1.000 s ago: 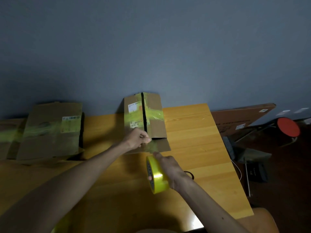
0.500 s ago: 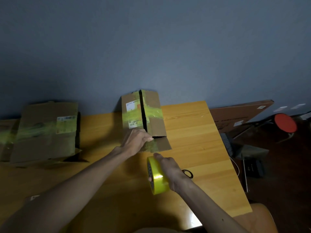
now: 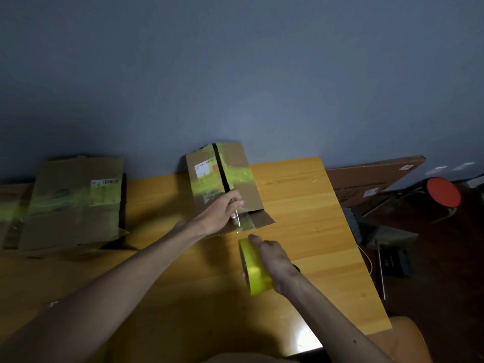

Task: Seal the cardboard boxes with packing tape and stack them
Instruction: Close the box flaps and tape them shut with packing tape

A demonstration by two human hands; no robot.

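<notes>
A cardboard box [image 3: 245, 179] with a dark open seam and patches of yellow-green tape stands at the far middle of the wooden table [image 3: 314, 244], its near flap lying flat. My left hand [image 3: 221, 209] presses a clear yellowish strip of tape onto the box's near edge, fingers extended across the seam. My right hand [image 3: 273, 260] grips the yellow tape roll [image 3: 255, 271] just in front of the box, a short way from the flap. A second taped box [image 3: 76, 200] lies at the far left.
Another cardboard piece [image 3: 11, 205] shows at the left edge. A flat brown carton [image 3: 366, 179] leans against the wall right of the table. A red stool [image 3: 444, 192] and dark grey items [image 3: 387, 237] stand on the floor beyond the table's right edge.
My left hand has slid up from the flap onto the box's near top edge and its fingers have straightened. The tape roll in my right hand has hardly moved.
</notes>
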